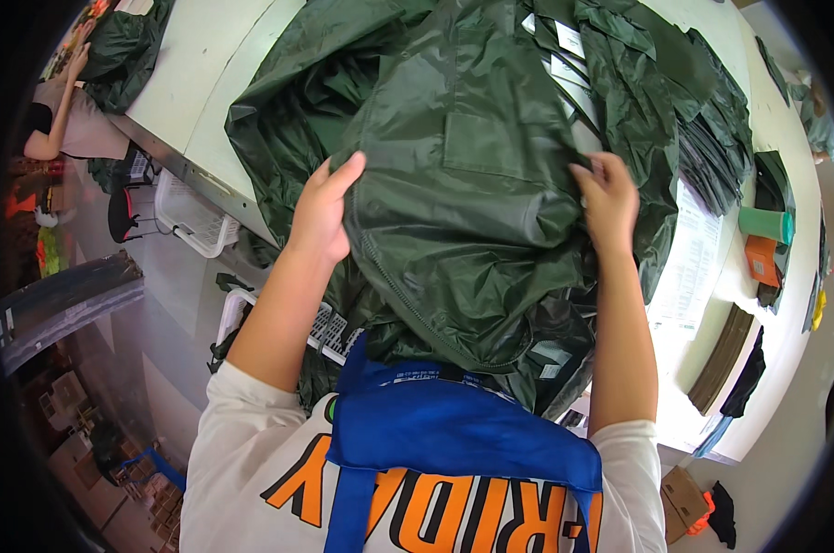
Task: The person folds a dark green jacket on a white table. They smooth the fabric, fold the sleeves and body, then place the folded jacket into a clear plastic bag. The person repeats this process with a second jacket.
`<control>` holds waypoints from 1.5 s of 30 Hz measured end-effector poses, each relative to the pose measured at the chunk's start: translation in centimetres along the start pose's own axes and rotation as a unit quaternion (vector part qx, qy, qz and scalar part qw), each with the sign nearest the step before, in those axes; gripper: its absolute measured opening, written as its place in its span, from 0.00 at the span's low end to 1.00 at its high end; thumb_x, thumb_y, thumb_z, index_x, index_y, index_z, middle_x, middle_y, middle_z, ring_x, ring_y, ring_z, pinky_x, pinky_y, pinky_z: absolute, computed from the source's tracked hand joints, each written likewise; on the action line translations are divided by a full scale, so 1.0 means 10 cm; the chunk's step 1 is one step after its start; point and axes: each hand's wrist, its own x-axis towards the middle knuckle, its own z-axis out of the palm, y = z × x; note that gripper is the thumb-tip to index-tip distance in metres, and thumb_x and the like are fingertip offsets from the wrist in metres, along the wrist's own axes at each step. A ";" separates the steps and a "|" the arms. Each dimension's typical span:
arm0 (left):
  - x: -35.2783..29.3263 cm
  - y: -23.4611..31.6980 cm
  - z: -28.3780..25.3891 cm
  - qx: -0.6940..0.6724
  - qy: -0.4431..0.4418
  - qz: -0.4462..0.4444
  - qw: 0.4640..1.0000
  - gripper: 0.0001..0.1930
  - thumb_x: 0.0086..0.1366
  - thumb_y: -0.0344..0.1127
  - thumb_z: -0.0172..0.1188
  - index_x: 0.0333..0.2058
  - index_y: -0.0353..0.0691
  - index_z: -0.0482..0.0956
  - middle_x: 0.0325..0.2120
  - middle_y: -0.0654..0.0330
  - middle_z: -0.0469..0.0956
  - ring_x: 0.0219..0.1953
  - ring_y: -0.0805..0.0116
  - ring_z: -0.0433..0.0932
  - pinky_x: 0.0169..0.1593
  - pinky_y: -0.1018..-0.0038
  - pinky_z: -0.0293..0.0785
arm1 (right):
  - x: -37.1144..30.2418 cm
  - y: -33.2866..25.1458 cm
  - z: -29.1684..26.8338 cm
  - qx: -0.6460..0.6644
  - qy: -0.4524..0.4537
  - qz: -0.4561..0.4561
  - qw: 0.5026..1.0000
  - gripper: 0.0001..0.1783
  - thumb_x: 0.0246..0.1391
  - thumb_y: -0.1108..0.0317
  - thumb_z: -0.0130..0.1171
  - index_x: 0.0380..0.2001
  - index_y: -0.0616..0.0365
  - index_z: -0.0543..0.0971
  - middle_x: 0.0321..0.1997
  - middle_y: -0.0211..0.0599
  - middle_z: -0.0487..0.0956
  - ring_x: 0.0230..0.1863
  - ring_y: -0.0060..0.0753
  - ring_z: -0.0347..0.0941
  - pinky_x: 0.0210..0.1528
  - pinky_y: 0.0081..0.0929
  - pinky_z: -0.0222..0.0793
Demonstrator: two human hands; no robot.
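Observation:
A dark green, shiny rain jacket (454,203) is spread in front of me, with a patch pocket (495,147) on its upper part and a zipper (394,286) along its lower left edge. My left hand (323,210) is closed on its left edge, thumb on top and the other fingers mostly hidden. At the opposite edge my right hand (609,198) pinches the fabric with curled fingers. The jacket's lower part hangs in folds over the table's front edge, close to my body. More green garments (638,83) lie beneath and beyond it, with white labels (569,69) showing between them.
Printed paper sheets (689,263) lie on the white table (232,83) to my right. Farther right stand a green cylinder (765,224) and an orange box (762,260). White plastic baskets (191,217) sit below the table's left edge. Another person's arm (62,120) reaches to green fabric at far left.

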 end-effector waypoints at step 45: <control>0.53 -0.23 1.13 0.210 -0.159 -0.053 0.963 0.46 0.59 0.40 0.65 0.67 0.35 0.44 0.57 0.49 0.65 0.58 0.65 0.64 0.59 0.67 0.63 | -0.94 -0.87 -0.43 -0.032 -0.386 -0.270 0.882 0.15 0.41 0.75 0.60 0.37 0.58 0.80 0.45 0.40 0.78 0.47 0.44 0.74 0.47 0.38 0.69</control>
